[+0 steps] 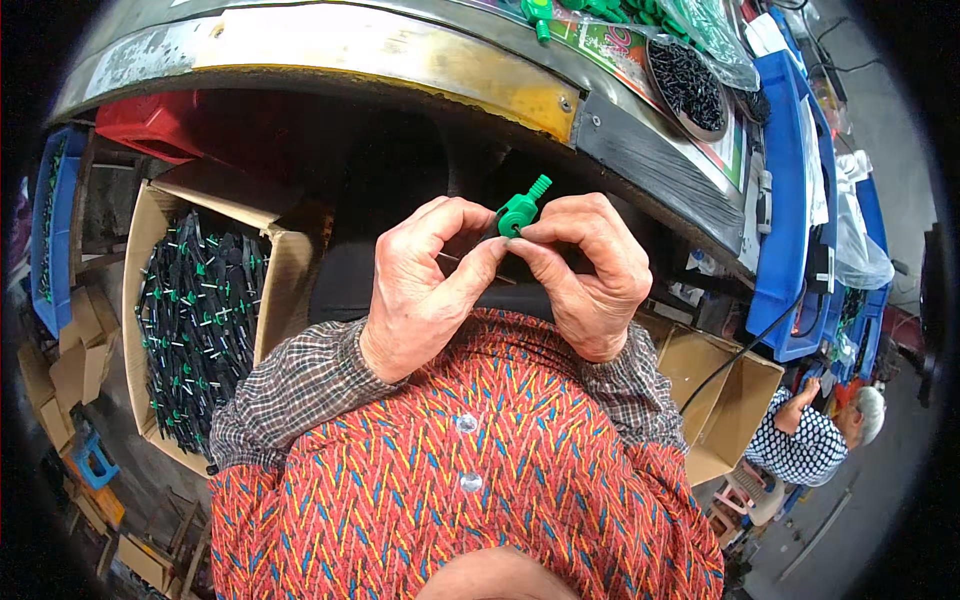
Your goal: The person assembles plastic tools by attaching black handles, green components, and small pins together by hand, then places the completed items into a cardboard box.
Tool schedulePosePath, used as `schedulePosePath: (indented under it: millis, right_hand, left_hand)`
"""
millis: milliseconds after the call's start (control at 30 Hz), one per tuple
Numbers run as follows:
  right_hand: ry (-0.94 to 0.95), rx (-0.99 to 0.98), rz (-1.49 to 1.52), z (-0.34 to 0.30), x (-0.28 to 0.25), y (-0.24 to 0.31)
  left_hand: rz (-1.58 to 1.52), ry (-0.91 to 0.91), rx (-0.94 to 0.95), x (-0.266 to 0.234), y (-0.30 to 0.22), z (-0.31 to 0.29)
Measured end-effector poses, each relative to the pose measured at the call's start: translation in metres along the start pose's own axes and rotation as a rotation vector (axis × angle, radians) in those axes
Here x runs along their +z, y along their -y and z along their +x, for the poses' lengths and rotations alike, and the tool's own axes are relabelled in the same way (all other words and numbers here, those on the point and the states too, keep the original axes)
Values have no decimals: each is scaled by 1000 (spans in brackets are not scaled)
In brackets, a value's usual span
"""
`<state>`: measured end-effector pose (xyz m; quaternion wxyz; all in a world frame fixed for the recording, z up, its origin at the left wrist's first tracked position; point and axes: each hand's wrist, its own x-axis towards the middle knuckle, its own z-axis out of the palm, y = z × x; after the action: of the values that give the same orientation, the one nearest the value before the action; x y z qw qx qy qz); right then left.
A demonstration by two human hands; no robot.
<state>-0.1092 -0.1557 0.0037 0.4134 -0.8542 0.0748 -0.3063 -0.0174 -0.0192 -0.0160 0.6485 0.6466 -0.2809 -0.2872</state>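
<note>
A: Since both hands crowd onto one little green fitting (518, 212), what's each one actually got?

B: Left hand (425, 275) has thumb and index clamped on its lower left edge, right hand (595, 270) pinches the lower right. Thumb tips sit just beside each other. There's a dark bit by the left index, too small to tell what.

A: And which way's the fitting facing?

B: Tilted, ribbed stem poking up and to the right, away from all the fingertips. That end's got open space around it.

A: Room before they'd bump something?

B: Decent, tbh. The hands hang between the patterned shirt (470, 400) and the table edge (400, 50), which is worn metal with a yellow stretch, then a black strip (660, 160) on the right. Fitting's off the tabletop, on the person's side of that edge. Can't tell how the heights compare.

A: Sides?

B: Left, an open cardboard box (288, 290) loaded with black-and-green parts (205, 320), its near wall close to the left sleeve (305, 375). Right, another cardboard box (740, 410) near the other sleeve, with a black cable (748, 347) running by it.

A: Further out?

B: Small black pieces (688, 85) in a dish on the tabletop, a blue bin (775, 290) past the table's right end, and another person (810, 440) well apart, far right.
</note>
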Motion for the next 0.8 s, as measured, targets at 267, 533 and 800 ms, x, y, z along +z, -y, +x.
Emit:
schedulePosePath:
  millis: [267, 533, 800]
  right_hand:
    - [-18, -12, -15, -1, 4, 2]
    - [-96, 534, 610, -13, 16, -1]
    - [89, 738, 800, -5, 8, -5]
  left_hand:
    - [95, -58, 120, 2, -1, -3]
    - [192, -105, 203, 2, 2, -4]
    - [-1, -5, 86, -2, 2, -2]
